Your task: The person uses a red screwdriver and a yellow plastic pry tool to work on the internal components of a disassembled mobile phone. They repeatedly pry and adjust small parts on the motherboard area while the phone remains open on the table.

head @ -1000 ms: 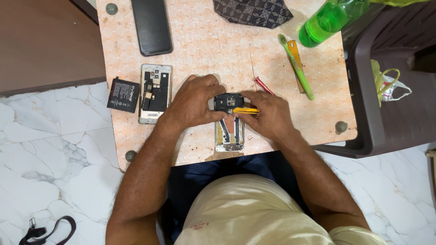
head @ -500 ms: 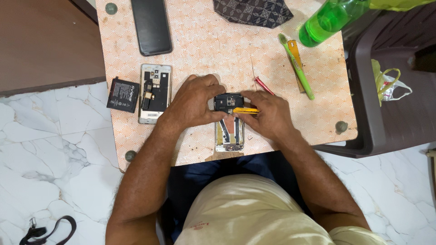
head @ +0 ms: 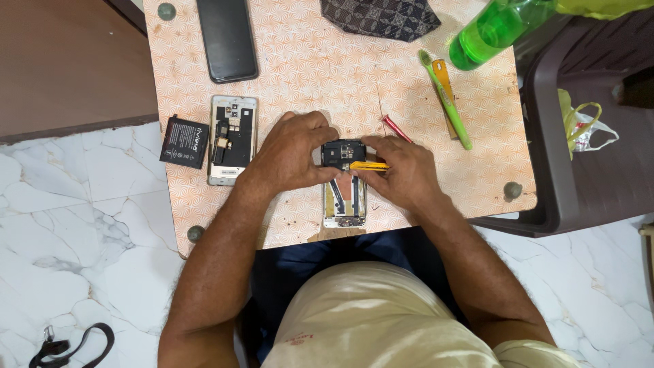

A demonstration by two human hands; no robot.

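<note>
An opened phone body (head: 344, 197) lies near the front edge of a small patterned table (head: 306, 61), its insides exposed. My left hand (head: 296, 153) presses down on its upper left side and holds it still. My right hand (head: 402, 170) grips a yellow pry tool (head: 368, 165) whose tip rests across the phone's dark upper section (head: 340, 151). A red-handled tool (head: 395, 128) lies just behind my right hand.
A second opened phone frame (head: 231, 140) and a black battery (head: 184, 142) lie at the left. A black phone (head: 227, 39), a dark cloth (head: 381, 17), a green toothbrush (head: 446, 109) and a green bottle (head: 497, 31) sit farther back. A brown plastic chair (head: 586, 157) stands to the right.
</note>
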